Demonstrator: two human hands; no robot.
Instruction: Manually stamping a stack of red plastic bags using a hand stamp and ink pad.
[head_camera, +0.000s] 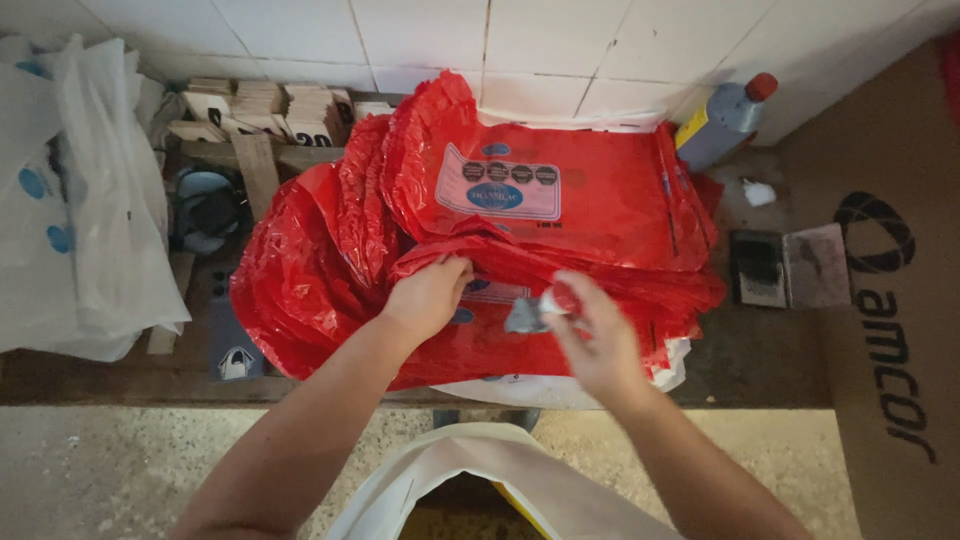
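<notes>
below, one left hand (428, 293) grips one red bag stack (560, 200); right hand (590, 335) pinches one small stamp (527, 314)

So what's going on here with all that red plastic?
A person is working through a stack of red plastic bags piled on a low bench against a tiled wall. The left hand grips the folded-back edges of the upper bags, lifting them. The right hand pinches a small grey-and-white object just above the lower bags; it is too blurred to identify. A grey bottle with a red cap leans on the wall, and white bags sit to the left.
</notes>
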